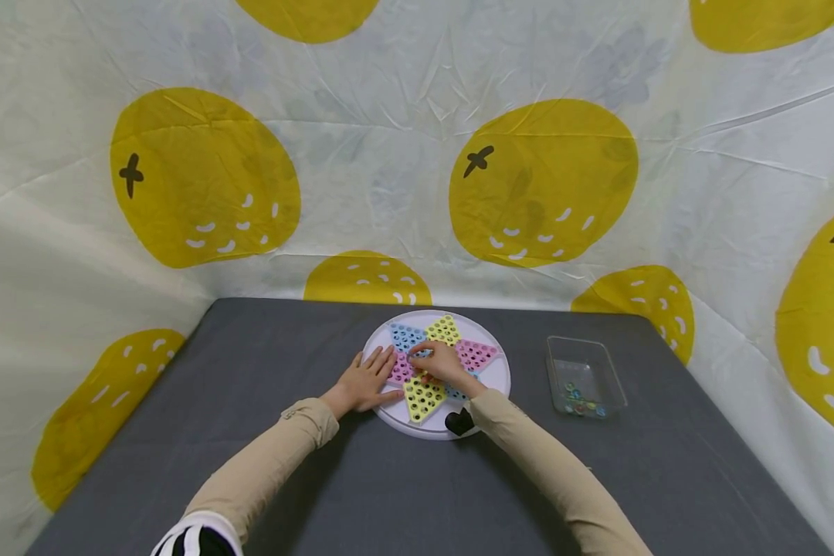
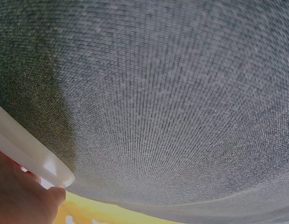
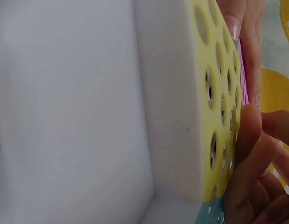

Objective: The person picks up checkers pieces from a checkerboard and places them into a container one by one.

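Note:
A round white Chinese checkers board [image 1: 497, 382] lies on the table, with a star of yellow, pink and blue triangles full of holes. My left hand [image 1: 367, 380] rests on its left edge, fingers spread out beside the pink triangle [image 1: 399, 369]. Over the middle of the star is my right hand [image 1: 439, 364], thumb and fingers curled close together. In the right wrist view the curled fingers [image 3: 249, 161] are right at the holed yellow triangle [image 3: 214, 98]. I cannot tell whether something small is between the fingertips, which are partly hidden.
To the right of the board stands a clear rectangular container [image 1: 587, 351] with several glass marbles [image 1: 578, 401] at its near end. A black heart [image 1: 459, 422] marks the board's near rim. Dark grey cloth [image 1: 278, 347] covers the table; a yellow-patterned curtain [image 1: 375, 193] hangs behind.

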Demonstrator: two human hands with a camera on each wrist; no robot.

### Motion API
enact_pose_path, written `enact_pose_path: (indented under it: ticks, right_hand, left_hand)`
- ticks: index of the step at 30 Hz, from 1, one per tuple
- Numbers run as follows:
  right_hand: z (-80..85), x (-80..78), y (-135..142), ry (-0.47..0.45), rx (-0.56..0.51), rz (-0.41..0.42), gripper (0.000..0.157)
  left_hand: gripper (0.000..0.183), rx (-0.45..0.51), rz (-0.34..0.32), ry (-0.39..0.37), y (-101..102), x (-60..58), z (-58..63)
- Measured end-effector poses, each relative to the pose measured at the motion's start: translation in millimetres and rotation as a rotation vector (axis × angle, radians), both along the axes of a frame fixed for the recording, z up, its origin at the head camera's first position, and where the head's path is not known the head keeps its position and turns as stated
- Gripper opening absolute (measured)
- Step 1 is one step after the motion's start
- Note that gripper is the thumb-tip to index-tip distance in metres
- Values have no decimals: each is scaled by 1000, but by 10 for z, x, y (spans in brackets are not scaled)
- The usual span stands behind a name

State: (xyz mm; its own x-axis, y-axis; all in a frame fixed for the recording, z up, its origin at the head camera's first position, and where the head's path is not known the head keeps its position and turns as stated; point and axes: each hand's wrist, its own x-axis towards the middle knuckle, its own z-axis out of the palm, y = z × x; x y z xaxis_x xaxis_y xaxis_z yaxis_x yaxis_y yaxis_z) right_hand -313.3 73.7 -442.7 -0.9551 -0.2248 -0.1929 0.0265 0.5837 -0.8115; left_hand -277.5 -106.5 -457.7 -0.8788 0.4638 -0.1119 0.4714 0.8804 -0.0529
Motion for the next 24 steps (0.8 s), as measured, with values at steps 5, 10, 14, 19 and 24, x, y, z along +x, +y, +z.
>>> enact_pose_path:
  ticks: [5,10,14,19,24]
  right_hand:
    - [12,0,-32,27,24,-8,25]
    - [26,11,-43,37,24,-6,22]
    - [20,12,-41,39,24,-8,21]
    - [5,8,-30,9,-4,-10,20]
    - [23,19,-13,-19,-43,-3,19]
  left_hand:
    - [78,5,-1,7,-6,0,-2]
    - [78,9,-3,11,-11,-4,-7]
    - [78,12,0,10,-11,-8,-17]
    - [78,4,6,9,-5,-11,-34]
    - [79,4,5,11,-3,-12,-41]
